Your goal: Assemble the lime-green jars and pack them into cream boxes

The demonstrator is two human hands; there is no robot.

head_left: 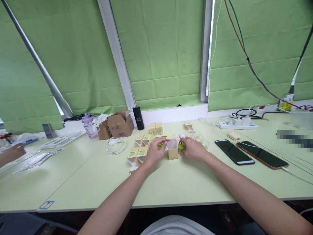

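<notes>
Head view shows a pale green table (171,186) where an open small tan carton (172,149) stands between both hands, left hand (156,149) pinching its rim, right hand (193,149) curled around a green rolled item (181,146) just beside it.

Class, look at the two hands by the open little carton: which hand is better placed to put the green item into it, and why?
Probably the right hand: it already holds the green item just beside the open carton. The left hand rests at the carton's other side, seemingly steadying it.
</notes>
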